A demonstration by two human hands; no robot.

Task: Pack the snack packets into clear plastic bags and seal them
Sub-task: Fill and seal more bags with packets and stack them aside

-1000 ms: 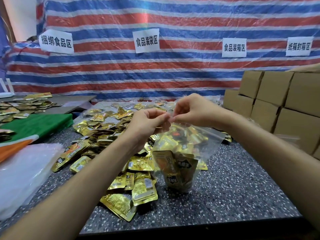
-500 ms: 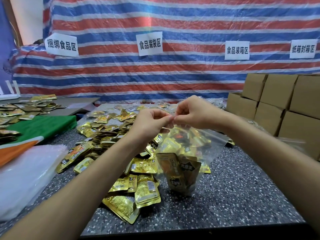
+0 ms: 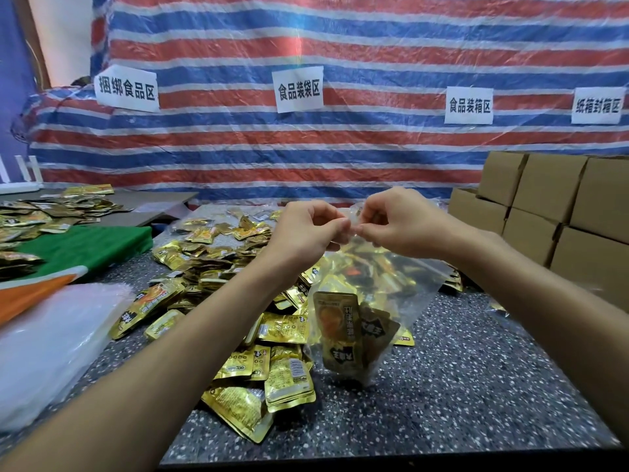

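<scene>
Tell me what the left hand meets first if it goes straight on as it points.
The left hand points right along the mouth of the clear plastic bag it pinches. Straight on, it would likely meet the right hand first; their fingertips look nearly touching, though depth is unclear.

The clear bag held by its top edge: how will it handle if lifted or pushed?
Probably floppy: the clear bag wrinkles below where the left hand and right hand pinch its mouth. Likely bottom-heavy: the snack packets sit slumped at its lower end. Pushed, it may fold over rather than slide.
</scene>
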